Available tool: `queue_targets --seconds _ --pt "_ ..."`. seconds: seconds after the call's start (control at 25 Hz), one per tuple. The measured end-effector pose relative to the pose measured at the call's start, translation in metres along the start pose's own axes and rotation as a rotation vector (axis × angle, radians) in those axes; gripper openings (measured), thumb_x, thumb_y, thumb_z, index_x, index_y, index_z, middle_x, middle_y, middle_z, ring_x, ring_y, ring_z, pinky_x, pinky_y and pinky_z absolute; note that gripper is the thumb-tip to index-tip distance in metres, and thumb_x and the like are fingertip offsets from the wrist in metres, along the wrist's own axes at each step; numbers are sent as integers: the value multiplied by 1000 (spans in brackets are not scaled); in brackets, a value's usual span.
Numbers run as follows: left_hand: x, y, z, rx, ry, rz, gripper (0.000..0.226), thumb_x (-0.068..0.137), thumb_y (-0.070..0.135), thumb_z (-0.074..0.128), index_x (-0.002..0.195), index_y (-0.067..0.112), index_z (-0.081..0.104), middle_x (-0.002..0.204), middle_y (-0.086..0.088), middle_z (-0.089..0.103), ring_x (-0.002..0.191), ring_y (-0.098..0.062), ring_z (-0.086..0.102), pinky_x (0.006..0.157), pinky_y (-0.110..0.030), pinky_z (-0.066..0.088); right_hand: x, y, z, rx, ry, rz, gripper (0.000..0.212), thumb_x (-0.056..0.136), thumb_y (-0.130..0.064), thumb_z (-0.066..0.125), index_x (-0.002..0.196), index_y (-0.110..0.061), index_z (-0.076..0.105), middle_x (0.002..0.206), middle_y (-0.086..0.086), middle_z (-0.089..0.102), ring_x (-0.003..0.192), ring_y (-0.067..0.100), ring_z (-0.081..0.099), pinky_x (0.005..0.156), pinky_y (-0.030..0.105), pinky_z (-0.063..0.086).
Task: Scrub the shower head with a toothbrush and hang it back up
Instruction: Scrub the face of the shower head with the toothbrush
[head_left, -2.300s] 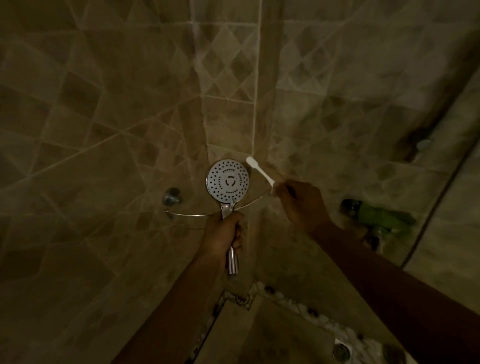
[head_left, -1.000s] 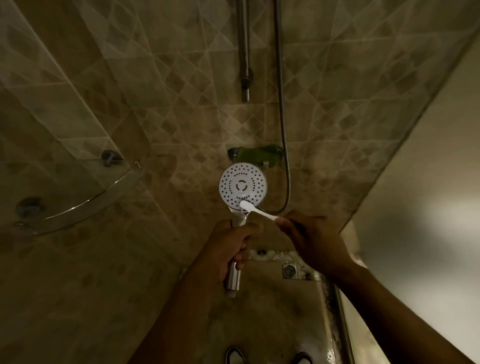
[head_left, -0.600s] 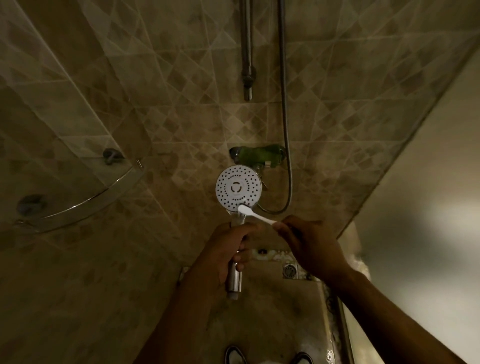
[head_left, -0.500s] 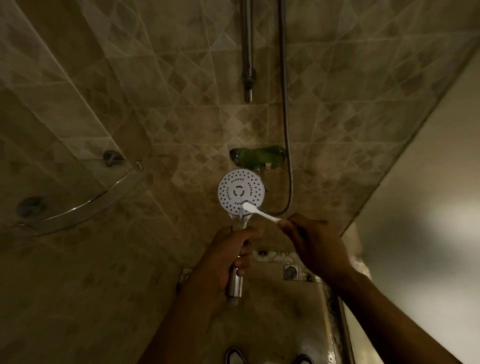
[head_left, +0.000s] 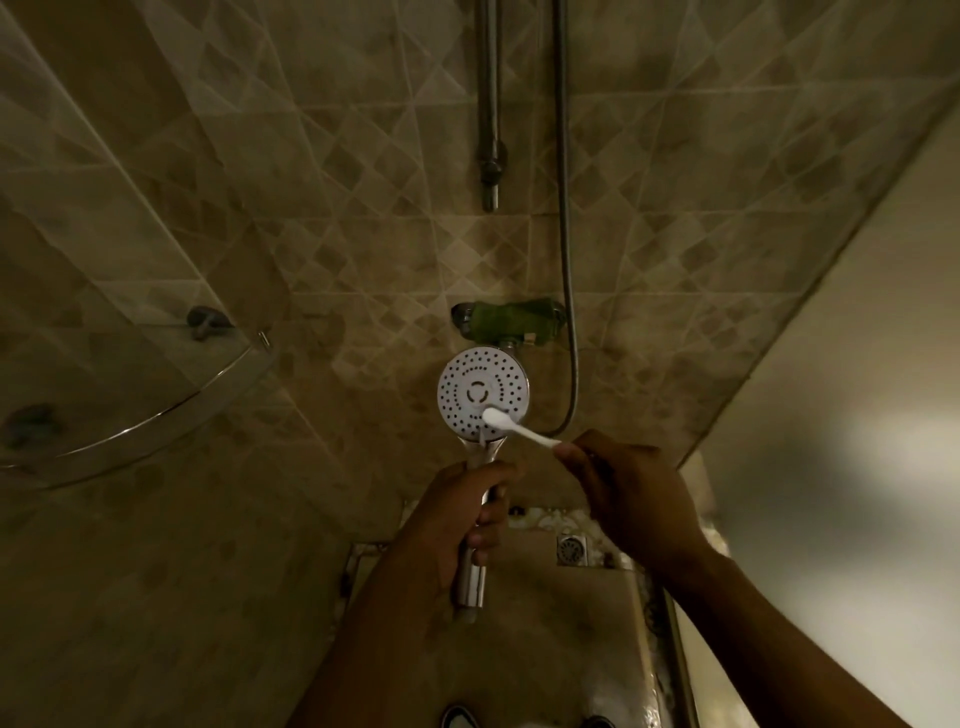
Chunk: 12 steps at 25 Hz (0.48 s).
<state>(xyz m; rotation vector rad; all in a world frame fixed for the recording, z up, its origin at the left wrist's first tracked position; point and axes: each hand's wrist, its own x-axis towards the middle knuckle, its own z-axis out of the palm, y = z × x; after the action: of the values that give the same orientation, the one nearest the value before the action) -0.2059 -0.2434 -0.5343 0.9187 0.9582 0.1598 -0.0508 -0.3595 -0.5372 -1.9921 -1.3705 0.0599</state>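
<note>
While the left hand grips the shower head handle and right-hand fingers pinch the toothbrush against its face, scrubbing is underway; next, probably sweep bristles across remaining nozzles.

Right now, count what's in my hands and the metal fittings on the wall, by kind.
Round white-faced chrome shower head: 1
White plastic toothbrush: 1
Chrome wall rail: 1
Metal shower hose: 1
Green-wrapped mixer tap: 1
Total: 5

White shower head face dotted with rings of dark holes, on a shiny chrome handle; white toothbrush; beige wall tiles in a diamond pattern; green tap; silver hose
</note>
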Motion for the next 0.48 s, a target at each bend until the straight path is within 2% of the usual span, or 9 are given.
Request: queue_targets --seconds 0.2,0.32,0.48 --pt "1 1 -2 38 -11 10 35 91 29 68 66 16 49 48 2 33 32 -10 27 37 -18 27 18 2 -5 61 91 58 33 98 -50 47 86 -27 67 53 -9 57 41 5 51 38 25 39" --pt "-1 5 -7 24 -12 17 34 92 27 67 65 15 49 48 2 32 32 -11 26 37 -18 26 10 -1 -4 41 21 -45 33 98 -49 44 83 -28 64 51 -12 52 41 8 52 38 15 35" --pt "-5 9 -10 -13 -32 23 34 92 21 64 63 16 49 49 1 30 31 -10 26 35 -18 26 5 2 -16 -14 -100 -62 42 95 -59 34 85 -31 64 56 -12 56 47 3 56 43 19 43"
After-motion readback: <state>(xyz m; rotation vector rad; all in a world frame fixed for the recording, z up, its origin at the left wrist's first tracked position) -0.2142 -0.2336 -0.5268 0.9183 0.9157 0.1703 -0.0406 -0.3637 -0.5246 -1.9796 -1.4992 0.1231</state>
